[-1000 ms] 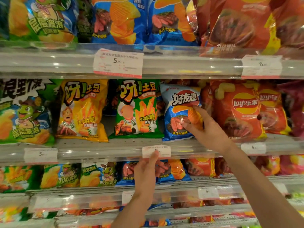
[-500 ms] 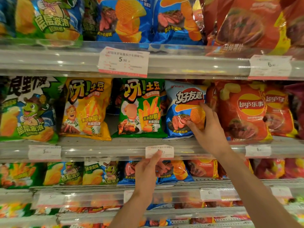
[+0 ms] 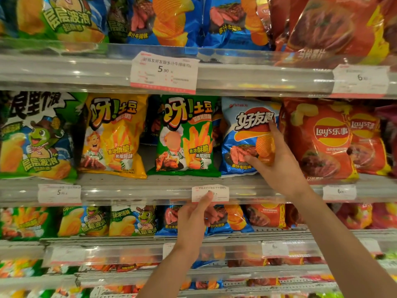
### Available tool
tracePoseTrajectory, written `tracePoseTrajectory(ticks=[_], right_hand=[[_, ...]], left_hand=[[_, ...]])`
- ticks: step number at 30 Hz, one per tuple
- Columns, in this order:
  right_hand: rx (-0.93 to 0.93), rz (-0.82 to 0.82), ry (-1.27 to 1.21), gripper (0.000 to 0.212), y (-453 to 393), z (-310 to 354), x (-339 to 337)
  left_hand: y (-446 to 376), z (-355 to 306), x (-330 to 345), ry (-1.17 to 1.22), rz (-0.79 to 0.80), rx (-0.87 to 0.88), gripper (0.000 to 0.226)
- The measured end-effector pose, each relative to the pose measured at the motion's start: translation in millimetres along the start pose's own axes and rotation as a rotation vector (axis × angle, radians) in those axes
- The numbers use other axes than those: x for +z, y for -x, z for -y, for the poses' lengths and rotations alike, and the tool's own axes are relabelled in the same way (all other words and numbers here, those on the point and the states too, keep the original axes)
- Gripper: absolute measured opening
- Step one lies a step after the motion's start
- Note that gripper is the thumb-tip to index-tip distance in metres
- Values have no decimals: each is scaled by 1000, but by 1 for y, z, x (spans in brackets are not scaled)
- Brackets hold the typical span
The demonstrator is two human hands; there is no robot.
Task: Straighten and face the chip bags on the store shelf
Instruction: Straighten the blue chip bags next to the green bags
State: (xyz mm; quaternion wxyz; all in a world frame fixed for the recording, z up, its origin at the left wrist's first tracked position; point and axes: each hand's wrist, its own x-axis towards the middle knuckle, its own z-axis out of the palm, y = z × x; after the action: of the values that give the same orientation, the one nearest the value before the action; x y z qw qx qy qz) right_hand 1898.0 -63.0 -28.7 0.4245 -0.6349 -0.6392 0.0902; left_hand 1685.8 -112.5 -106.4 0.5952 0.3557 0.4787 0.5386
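A blue chip bag [image 3: 242, 127] stands upright on the middle shelf [image 3: 163, 181], between a green fries bag [image 3: 184, 136] and a red Lay's bag [image 3: 320, 138]. My right hand [image 3: 277, 162] grips the blue bag's lower right side, thumb across its front, fingers behind its right edge. My left hand [image 3: 193, 220] is lower, its thumb pressed on the white price tag [image 3: 209, 192] on the shelf's front rail, fingers curled behind the rail. A yellow fries bag [image 3: 113, 136] and a green cartoon bag [image 3: 36, 136] stand further left, facing forward.
The upper shelf [image 3: 257, 76] carries blue and red bags and a large price tag [image 3: 163, 72]. Below, another shelf [image 3: 279, 235] holds green, blue and orange bags lying back. A dark gap shows behind the yellow and green fries bags.
My right hand has lifted and turned the blue bag more upright, the fingers sliding higher along its right edge. My left hand stays on the price tag.
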Motion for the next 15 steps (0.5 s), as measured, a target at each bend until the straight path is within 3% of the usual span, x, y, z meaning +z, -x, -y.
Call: tracePoseTrajectory(ticks=[3,15], right_hand=[[-10,-41,-9,100,2,4,1],[-12,56,137,105,6,12,9]], left_hand=[[0,1,-1,-5,14,4,41],[-3,4,-4,22,33,13,44]])
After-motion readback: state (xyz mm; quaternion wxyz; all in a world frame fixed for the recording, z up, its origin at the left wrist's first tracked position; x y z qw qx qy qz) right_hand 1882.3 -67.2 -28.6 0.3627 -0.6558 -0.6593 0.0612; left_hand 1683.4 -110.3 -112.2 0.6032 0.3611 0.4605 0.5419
